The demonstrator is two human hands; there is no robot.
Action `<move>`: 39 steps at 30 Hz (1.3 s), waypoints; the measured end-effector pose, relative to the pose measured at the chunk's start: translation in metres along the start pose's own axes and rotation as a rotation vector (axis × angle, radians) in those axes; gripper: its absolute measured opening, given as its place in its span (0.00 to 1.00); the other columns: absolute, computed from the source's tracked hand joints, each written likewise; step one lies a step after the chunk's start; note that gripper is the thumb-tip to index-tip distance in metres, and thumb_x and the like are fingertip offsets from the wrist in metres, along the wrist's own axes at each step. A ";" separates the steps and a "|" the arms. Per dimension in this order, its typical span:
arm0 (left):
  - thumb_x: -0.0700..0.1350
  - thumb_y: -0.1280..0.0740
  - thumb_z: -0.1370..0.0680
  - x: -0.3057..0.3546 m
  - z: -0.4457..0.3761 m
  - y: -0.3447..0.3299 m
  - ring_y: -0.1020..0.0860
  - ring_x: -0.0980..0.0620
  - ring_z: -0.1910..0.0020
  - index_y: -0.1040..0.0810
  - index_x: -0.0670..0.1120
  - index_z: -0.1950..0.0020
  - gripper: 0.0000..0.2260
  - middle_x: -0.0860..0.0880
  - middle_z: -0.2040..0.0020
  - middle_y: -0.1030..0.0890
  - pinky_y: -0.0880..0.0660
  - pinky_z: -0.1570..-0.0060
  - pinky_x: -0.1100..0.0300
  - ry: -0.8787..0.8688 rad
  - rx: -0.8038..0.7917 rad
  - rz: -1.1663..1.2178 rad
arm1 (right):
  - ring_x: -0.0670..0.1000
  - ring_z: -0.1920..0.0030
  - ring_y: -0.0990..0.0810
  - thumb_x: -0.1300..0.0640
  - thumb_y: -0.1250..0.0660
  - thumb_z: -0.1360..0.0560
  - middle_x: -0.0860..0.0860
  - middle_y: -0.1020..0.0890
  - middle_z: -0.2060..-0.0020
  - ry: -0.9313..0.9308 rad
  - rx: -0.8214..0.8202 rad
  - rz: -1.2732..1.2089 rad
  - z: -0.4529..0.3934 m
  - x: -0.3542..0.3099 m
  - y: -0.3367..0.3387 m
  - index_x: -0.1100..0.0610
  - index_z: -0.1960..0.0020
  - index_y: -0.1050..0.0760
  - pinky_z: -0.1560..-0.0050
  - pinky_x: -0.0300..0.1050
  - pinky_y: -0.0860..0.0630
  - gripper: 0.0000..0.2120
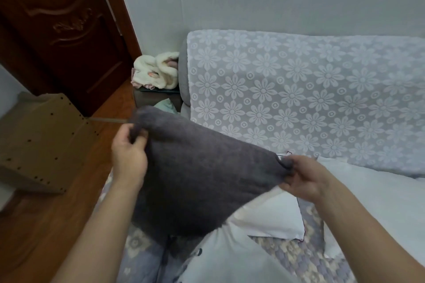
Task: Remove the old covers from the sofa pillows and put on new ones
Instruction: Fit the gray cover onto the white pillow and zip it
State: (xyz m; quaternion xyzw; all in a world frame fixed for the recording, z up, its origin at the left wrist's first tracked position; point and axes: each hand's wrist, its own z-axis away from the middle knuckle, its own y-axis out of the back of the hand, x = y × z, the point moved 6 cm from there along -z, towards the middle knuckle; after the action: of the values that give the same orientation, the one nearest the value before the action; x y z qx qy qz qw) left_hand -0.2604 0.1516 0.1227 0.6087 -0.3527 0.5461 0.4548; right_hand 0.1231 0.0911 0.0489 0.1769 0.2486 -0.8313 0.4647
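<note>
The fingers of the left hand (pixel 128 158) are curled tight around the upper left corner of a fuzzy dark grey pillow cover (pixel 195 181), thumb on the near side and the fabric bunched in the fist. The right hand (pixel 303 179) is closed in a pinch on the cover's right corner, thumb and fingers pressing the cloth together beside a small pale tab or zipper end that is too blurred to identify. Between the two grips the grey cover is held up off the seat, stretched in a slanting line from upper left to lower right, its body hanging down and bulging toward the camera.

Below and behind the cover's lower right edge, a plain white pillow insert (pixel 273 220) lies on the sofa seat, which is spread with a blue-grey and cream patterned throw (pixel 299 257). The sofa back (pixel 299 99) behind carries a white lace cloth with a daisy pattern. To the left of the sofa, a cream fluffy bundle (pixel 158 71) sits on a dark low stand, a brown cardboard box (pixel 41 140) rests on the wooden floor, and a carved dark wood door (pixel 59 30) stands behind it.
</note>
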 end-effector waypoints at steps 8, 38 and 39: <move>0.43 0.36 0.16 0.019 -0.023 -0.043 0.17 0.49 0.47 0.20 0.51 0.44 0.06 0.49 0.48 0.16 0.21 0.47 0.51 0.017 -0.141 0.035 | 0.53 0.63 0.18 0.68 0.28 0.35 0.57 0.21 0.65 0.241 -0.206 -0.253 0.022 -0.080 -0.024 0.59 0.59 0.25 0.58 0.52 0.16 0.09; 0.40 0.37 0.19 0.069 -0.048 -0.061 0.21 0.42 0.42 0.20 0.47 0.42 0.09 0.42 0.44 0.18 0.27 0.43 0.48 -0.070 0.166 -0.105 | 0.50 0.61 0.24 0.65 0.37 0.23 0.51 0.18 0.60 0.787 0.032 0.296 0.106 -0.182 -0.032 0.55 0.54 0.19 0.62 0.43 0.31 0.10; 0.40 0.37 0.19 0.050 -0.040 -0.069 0.23 0.39 0.39 0.22 0.46 0.39 0.10 0.40 0.41 0.20 0.28 0.41 0.47 0.010 0.186 -0.212 | 0.50 0.60 0.24 0.66 0.36 0.24 0.51 0.18 0.61 0.775 0.086 0.388 0.092 -0.169 -0.034 0.55 0.56 0.19 0.63 0.43 0.32 0.09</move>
State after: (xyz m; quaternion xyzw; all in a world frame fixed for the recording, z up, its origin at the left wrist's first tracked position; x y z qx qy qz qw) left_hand -0.2028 0.2154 0.1598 0.6793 -0.2322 0.5284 0.4532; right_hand 0.1735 0.1684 0.2204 0.5384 0.3319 -0.6103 0.4769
